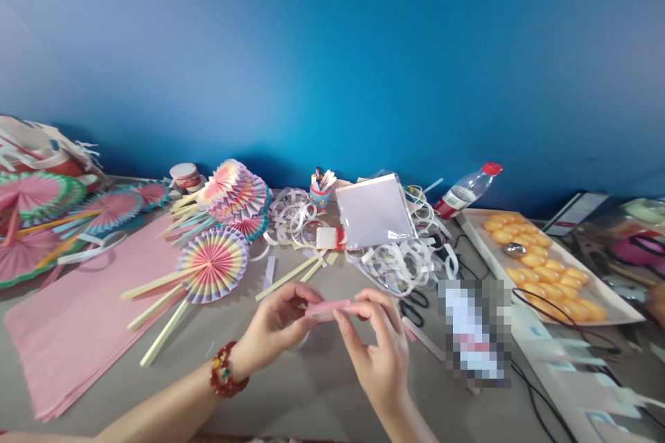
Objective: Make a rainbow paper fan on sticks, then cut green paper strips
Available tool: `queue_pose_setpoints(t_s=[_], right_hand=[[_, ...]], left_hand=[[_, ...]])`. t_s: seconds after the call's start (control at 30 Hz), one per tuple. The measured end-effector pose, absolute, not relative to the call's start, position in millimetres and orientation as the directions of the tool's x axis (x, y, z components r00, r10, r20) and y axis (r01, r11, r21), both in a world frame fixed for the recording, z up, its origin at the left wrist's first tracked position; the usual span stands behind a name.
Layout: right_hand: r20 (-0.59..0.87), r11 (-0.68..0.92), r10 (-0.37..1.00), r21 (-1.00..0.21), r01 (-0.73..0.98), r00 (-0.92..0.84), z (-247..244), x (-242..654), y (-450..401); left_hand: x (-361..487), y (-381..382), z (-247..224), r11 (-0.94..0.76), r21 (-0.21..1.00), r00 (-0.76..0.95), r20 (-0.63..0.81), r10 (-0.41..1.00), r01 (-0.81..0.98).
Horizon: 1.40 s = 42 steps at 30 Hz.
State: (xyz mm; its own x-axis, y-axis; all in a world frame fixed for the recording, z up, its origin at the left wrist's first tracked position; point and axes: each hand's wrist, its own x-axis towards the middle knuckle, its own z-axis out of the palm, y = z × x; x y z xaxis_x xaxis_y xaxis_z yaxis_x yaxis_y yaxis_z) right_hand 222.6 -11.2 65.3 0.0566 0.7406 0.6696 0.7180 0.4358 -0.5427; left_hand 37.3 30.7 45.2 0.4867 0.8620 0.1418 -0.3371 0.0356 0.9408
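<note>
A small folded strip of pink paper (328,306) is held level between my two hands, above the front middle of the table. My left hand (278,318), with a beaded bracelet at the wrist, pinches its left end. The fingertips and thumb of my right hand (378,336) close on its right end. Left of my hands lies a round pleated paper fan (214,264) in purple, yellow and pink, with pale yellow sticks. Just behind my hands are loose pale yellow sticks (285,278). Black-handled scissors (414,306) lie near my right hand, their blades hidden.
Pink paper sheets (98,311) and more pleated fans (236,194) are at left. Behind are white paper strips (405,266), a clear-wrapped pack (377,211) and a leaning bottle (470,188). A tray (475,232) of orange pieces, cables and a blurred-out object stand at right.
</note>
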Motion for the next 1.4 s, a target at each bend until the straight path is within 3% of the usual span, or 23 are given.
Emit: queue_pose_setpoints(t_s=[0.13,0.4,0.53,0.7,0.9,1.1,1.4], right_hand=[[0.686,0.434,0.723,-0.543,0.719,0.081,60,223,-11],[0.632,0.412,0.744,-0.688,0.598,0.216,46,216,-12],[0.496,0.368,0.817,-0.841,0.396,0.293,40,216,-11],[0.303,0.263,0.936,-0.940,0.216,0.179,42,222,-12],[0.299,0.268,0.948,-0.934,0.235,0.108,44,225,-13],[0.373,0.329,0.927,-0.861,0.387,0.041,41,227,-11],[0.478,0.405,0.878,-0.756,0.514,0.011,45,244,-12]], left_hand=[[38,30,44,0.028,0.932,0.487,0.163,0.858,-0.360],[40,29,43,0.040,0.922,0.490,0.167,0.856,-0.384],[40,29,44,0.025,0.921,0.473,0.177,0.863,-0.389],[38,28,46,0.026,0.938,0.471,0.149,0.869,-0.344],[34,32,46,0.061,0.955,0.493,0.094,0.865,-0.289],[32,32,43,-0.069,0.993,0.498,0.108,0.861,-0.096],[23,33,54,-0.056,0.977,0.594,0.169,0.787,-0.204]])
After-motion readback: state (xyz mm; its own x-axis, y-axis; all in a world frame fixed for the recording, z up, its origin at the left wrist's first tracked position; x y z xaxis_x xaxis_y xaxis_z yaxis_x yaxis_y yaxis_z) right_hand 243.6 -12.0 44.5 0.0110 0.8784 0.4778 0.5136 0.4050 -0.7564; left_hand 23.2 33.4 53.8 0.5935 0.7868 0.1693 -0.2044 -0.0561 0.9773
